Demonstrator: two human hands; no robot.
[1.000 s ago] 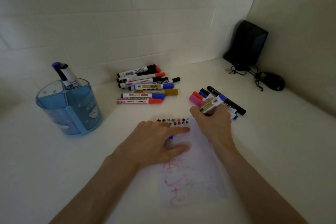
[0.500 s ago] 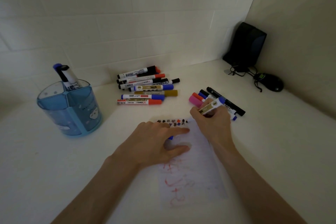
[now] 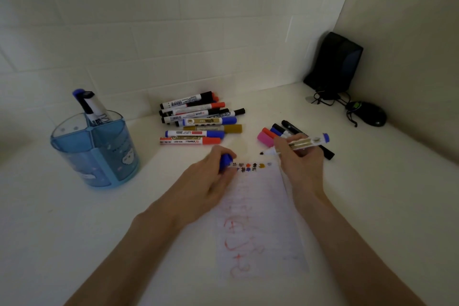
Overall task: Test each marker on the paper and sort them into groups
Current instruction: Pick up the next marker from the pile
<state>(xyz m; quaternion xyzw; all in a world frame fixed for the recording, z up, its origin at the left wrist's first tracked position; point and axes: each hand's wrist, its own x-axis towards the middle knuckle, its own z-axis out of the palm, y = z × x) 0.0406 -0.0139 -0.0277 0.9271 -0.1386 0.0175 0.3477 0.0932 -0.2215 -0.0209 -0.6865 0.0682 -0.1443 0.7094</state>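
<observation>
A white paper [image 3: 260,206] with red scribbles lies on the table, a row of small coloured test marks [image 3: 250,166] along its far edge. My right hand [image 3: 300,164] grips an uncapped blue marker [image 3: 301,143], its dark tip pointing left just above the paper's top edge. My left hand [image 3: 211,181] is closed around the blue cap [image 3: 225,160] at the paper's upper left corner. A pile of several markers [image 3: 198,122] lies behind the paper. A smaller group of markers [image 3: 273,133] lies behind my right hand.
A blue translucent pen holder [image 3: 94,151] stands at the left with two markers [image 3: 90,107] in it. A black speaker [image 3: 335,62] and a black mouse [image 3: 370,117] with cables sit in the back right corner. Tiled wall runs behind.
My left hand lifted off the paper and curled around the blue cap. My right hand raised the marker, turning its uncapped tip to point left above the paper's top edge.
</observation>
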